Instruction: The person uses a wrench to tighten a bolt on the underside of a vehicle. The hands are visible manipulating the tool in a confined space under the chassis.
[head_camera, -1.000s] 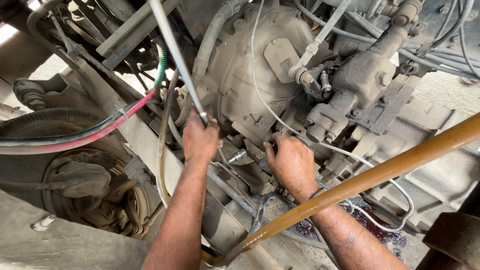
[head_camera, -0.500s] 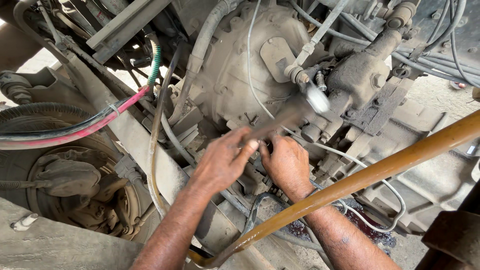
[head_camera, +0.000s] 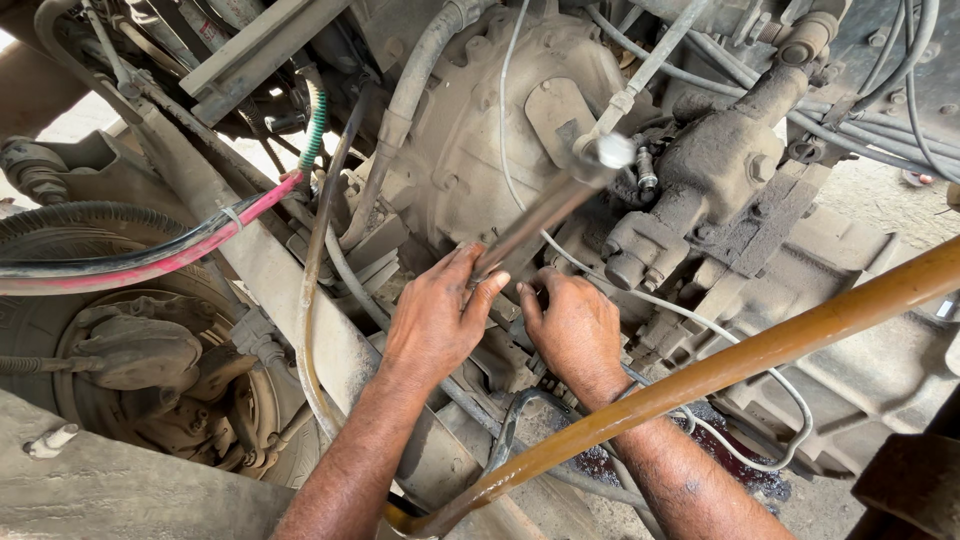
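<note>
Orange pipe (head_camera: 760, 350) below the fingers, red hose (head_camera: 180, 255) (beside a green-wrapped one (head_camera: 313, 125)) far left of them.

My left hand (head_camera: 438, 318) and right hand (head_camera: 575, 330) sit close together against the grimy gearbox housing (head_camera: 500, 130), with little gap between them. An orange pipe (head_camera: 740, 360) crosses over my right forearm, blocking upward room there. White cable (head_camera: 690, 315) loops beside my right wrist. Hoses (head_camera: 320, 250) and the frame rail (head_camera: 290, 290) crowd my left side; the wheel hub (head_camera: 140, 360) lies beyond.
</note>
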